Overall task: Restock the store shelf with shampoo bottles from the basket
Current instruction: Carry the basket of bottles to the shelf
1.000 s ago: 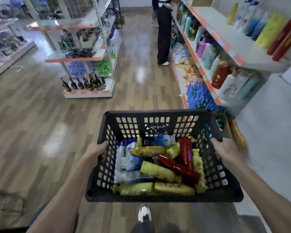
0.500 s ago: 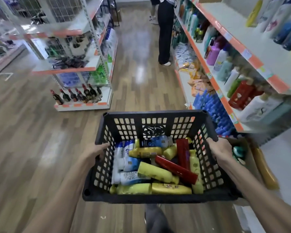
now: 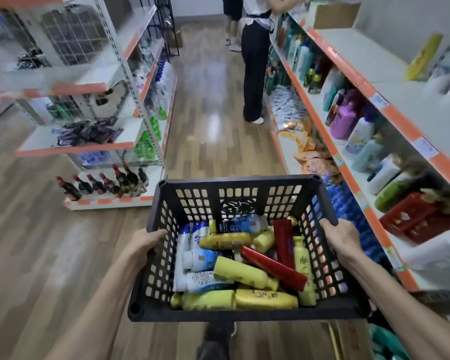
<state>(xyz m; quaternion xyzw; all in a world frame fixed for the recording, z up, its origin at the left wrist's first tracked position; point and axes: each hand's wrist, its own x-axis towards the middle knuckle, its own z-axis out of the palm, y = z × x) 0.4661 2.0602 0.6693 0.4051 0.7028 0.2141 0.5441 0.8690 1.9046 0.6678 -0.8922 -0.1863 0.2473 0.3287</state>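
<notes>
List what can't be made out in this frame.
- Bottles at the bottom of the basket: head view, covered by the bottles on top.
- Fingertips of the left hand and right hand: curled around the rims.
- Right shelf labels: motion blur.

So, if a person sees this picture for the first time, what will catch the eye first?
Probably the black perforated plastic basket in the middle, gripped by the left hand and right hand on its side rims. Inside lie bright yellow shampoo bottles and a long red bottle. On the right runs the orange-edged white store shelf.
</notes>
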